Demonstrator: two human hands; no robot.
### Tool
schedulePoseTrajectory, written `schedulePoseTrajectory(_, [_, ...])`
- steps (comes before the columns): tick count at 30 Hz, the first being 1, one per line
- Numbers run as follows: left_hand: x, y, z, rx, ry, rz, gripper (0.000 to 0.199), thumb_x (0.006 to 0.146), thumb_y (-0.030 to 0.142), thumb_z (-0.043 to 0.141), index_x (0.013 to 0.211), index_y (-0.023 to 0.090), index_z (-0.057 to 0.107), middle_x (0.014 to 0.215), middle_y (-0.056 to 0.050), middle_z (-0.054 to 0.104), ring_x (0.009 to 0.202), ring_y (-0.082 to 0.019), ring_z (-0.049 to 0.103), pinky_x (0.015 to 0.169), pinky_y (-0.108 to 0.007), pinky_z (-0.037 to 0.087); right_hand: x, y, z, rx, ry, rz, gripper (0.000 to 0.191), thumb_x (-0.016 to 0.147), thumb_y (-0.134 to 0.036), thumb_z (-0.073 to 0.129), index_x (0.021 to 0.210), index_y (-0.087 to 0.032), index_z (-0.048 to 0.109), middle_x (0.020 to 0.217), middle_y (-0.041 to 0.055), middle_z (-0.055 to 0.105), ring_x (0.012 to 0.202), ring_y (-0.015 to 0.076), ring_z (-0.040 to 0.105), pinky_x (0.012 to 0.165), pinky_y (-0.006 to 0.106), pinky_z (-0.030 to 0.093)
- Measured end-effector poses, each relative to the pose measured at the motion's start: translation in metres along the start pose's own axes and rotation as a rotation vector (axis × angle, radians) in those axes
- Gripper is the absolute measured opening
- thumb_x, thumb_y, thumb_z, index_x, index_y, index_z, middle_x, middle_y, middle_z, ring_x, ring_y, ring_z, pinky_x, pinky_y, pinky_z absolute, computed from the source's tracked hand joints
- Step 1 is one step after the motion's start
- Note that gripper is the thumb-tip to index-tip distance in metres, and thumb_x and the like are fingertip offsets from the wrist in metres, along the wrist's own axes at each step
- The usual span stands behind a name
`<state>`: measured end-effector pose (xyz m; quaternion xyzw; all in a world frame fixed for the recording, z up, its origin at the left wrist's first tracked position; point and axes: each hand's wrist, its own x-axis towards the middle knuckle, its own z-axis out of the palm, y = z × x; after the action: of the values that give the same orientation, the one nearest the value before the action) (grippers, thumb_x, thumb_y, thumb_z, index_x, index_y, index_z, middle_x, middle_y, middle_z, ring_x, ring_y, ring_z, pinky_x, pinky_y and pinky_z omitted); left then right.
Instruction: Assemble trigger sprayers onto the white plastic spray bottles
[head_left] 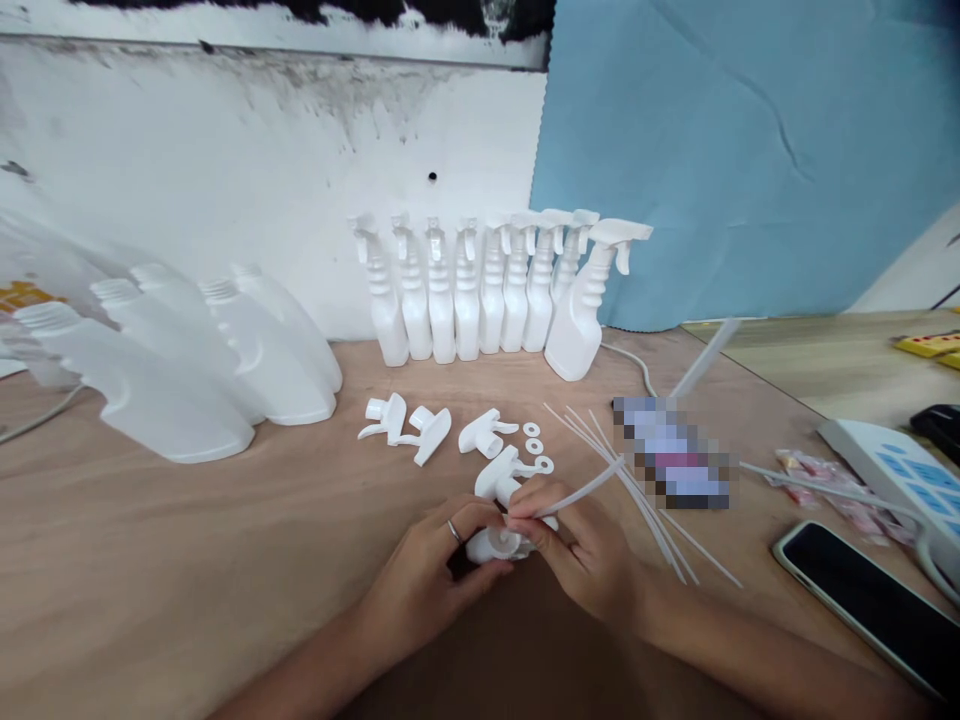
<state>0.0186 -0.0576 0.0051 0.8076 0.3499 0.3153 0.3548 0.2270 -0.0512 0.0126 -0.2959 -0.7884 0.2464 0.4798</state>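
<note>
My left hand (427, 565), with a ring on one finger, is closed around a white spray trigger head (486, 547), its round opening turned up towards me. My right hand (581, 550) pinches a thin translucent dip tube (585, 492). The tube's near end meets the opening, but the fingers hide whether it is inside. Just beyond my hands lies another white trigger head (496, 472). More loose trigger heads (427, 432) and small white washers (532, 430) rest farther back. To the right, several thin tubes (641, 500) are strewn across the wooden table (225, 560).
Assembled white spray bottles (467, 310) stand in a row by the wall. Bottles without heads (180, 400) are grouped at the left. On the right are a pixelated device (675, 455), a phone (870, 590), a white power strip (892, 470), a cable and small wrapped packets (832, 490).
</note>
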Motion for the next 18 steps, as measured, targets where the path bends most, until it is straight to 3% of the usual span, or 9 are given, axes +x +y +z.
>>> schedulePoseTrajectory(7, [0.0002, -0.0018, 0.0008, 0.018, 0.011, -0.003, 0.027, 0.091, 0.027, 0.066, 0.117, 0.027, 0.059, 0.114, -0.002, 0.067, 0.105, -0.018, 0.063, 0.093, -0.030, 0.049, 0.0053, -0.0063, -0.0032, -0.021, -0.094, -0.047, 0.009, 0.099, -0.016, 0.051, 0.098, -0.023, 0.057, 0.089, 0.0045, 0.066, 0.087, 0.0182, 0.063, 0.079, 0.031, 0.052])
schedulePoseTrajectory(10, [0.0005, -0.0015, 0.0014, 0.007, 0.002, -0.028, 0.026, 0.090, 0.028, 0.066, 0.115, 0.027, 0.060, 0.111, -0.001, 0.068, 0.103, -0.018, 0.064, 0.091, -0.030, 0.049, 0.0075, -0.0071, -0.0030, -0.068, -0.129, 0.000, 0.007, 0.099, -0.018, 0.053, 0.095, -0.023, 0.056, 0.089, 0.0037, 0.064, 0.086, 0.0174, 0.060, 0.080, 0.030, 0.050])
schedulePoseTrajectory(15, [-0.0001, -0.0023, 0.0039, -0.125, 0.059, -0.140, 0.038, 0.087, 0.027, 0.069, 0.121, 0.027, 0.054, 0.106, 0.000, 0.070, 0.089, -0.015, 0.066, 0.074, -0.025, 0.051, 0.0051, -0.0047, 0.0004, -0.096, -0.129, 0.081, 0.007, 0.098, -0.019, 0.056, 0.092, -0.023, 0.055, 0.088, 0.0022, 0.060, 0.080, 0.0158, 0.058, 0.075, 0.028, 0.048])
schedulePoseTrajectory(18, [0.0002, -0.0020, 0.0042, -0.150, 0.057, -0.174, 0.041, 0.084, 0.026, 0.071, 0.122, 0.026, 0.055, 0.109, -0.001, 0.070, 0.093, -0.017, 0.067, 0.077, -0.026, 0.052, 0.0077, -0.0070, 0.0011, -0.070, -0.114, 0.086, 0.010, 0.098, -0.018, 0.055, 0.089, -0.022, 0.056, 0.087, 0.0024, 0.059, 0.080, 0.0160, 0.058, 0.075, 0.028, 0.047])
